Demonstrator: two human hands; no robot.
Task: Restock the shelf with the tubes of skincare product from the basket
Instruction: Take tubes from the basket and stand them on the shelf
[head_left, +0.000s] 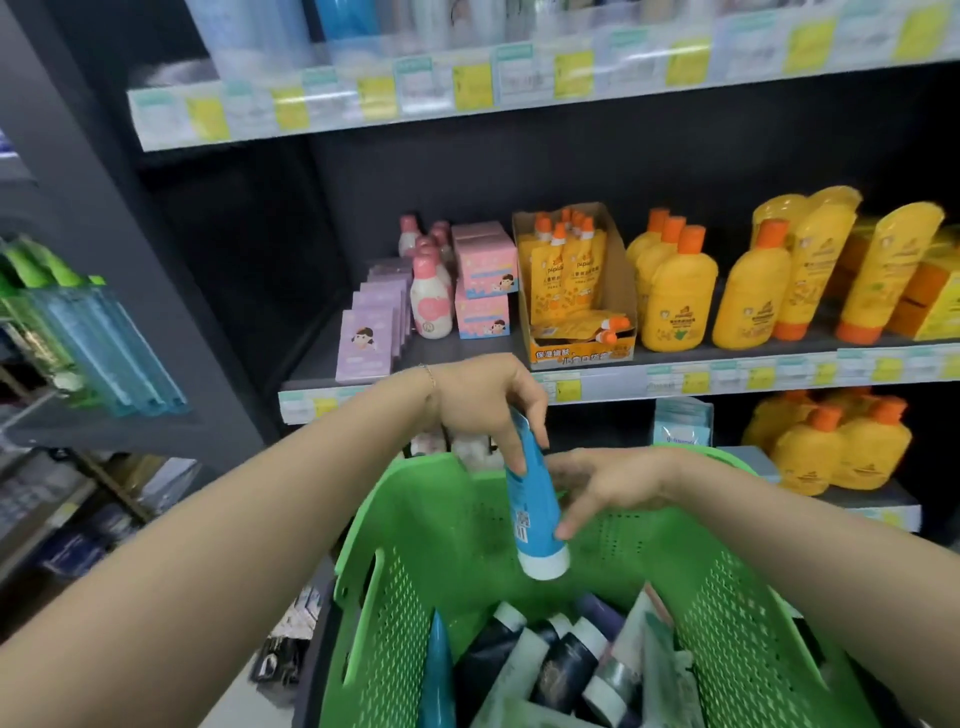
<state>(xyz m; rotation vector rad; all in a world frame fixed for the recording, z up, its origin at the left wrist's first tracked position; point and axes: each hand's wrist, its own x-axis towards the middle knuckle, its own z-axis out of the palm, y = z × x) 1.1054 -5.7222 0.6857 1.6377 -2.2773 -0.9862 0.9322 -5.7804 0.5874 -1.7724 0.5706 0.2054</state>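
Blue tube (531, 499) lifted over the green basket (415, 525), cap down

Left hand (483, 410) pinches its crimped top end. Right hand (608, 488) is loose, fingers mostly straight, tips at the tube's side, gripping nothing. That pinch looks thin to me, so swinging it up to the shelf (317, 364) could drop it back among the other tubes (561, 654).
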